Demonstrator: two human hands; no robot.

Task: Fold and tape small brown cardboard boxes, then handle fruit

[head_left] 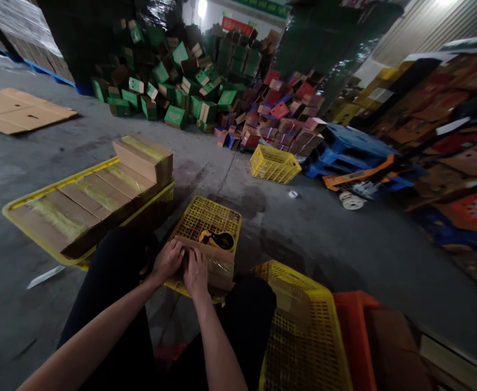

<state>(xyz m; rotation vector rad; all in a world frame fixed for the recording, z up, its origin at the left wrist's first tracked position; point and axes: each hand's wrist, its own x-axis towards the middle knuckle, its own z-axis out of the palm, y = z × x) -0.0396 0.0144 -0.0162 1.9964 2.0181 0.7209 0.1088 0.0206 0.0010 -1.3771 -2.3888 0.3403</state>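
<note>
A small cardboard box with clear tape along it lies across an upturned yellow crate between my knees. At its left part, my left hand has curled fingers closed on the cardboard edge. Close beside it, my right hand bends its fingers over the same edge, thumb towards the left hand. What lies under the fingertips is hidden. Just behind the box, a yellow and black tape dispenser rests on the crate.
Left stands a yellow crate holding several taped boxes. To my right are another yellow crate and an orange crate. Ahead are a yellow basket, a tape roll, a pallet jack and piled green boxes.
</note>
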